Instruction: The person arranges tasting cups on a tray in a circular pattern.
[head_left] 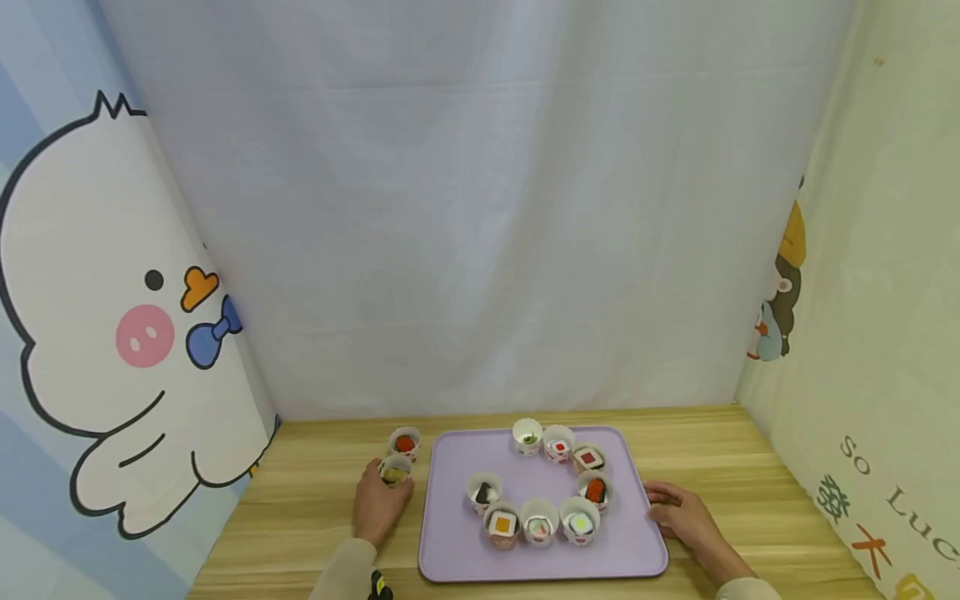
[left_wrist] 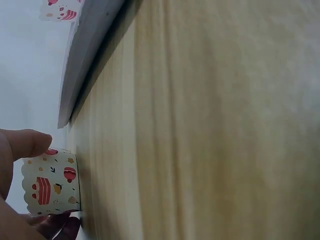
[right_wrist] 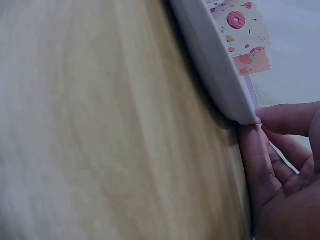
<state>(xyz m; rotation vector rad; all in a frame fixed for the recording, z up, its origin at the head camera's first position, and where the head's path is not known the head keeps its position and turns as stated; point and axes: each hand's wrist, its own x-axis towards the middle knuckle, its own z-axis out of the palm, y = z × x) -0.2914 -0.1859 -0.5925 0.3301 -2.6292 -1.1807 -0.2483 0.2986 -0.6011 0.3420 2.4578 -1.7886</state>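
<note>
At the left of the tray, my left hand (head_left: 380, 507) holds a printed paper baking cup (left_wrist: 52, 181) between thumb and fingers, its base at the wooden table. Something yellowish lies inside that cup. Right behind it stands another paper cup (head_left: 406, 433) with an orange-red piece in it. My right hand (head_left: 688, 518) pinches the right rim of the lilac tray (head_left: 457, 560), the rim between thumb and fingers in the right wrist view. Several paper cups with small sushi-like pieces stand on the tray in a curved arrangement, including one with an orange square top (head_left: 502, 525).
The tray lies on the wood-grain table (head_left: 300, 508). Behind the table hangs a pale curtain (head_left: 480, 250). Cartoon-printed sheets, one with a white chick (head_left: 82, 333), enclose the left and right sides.
</note>
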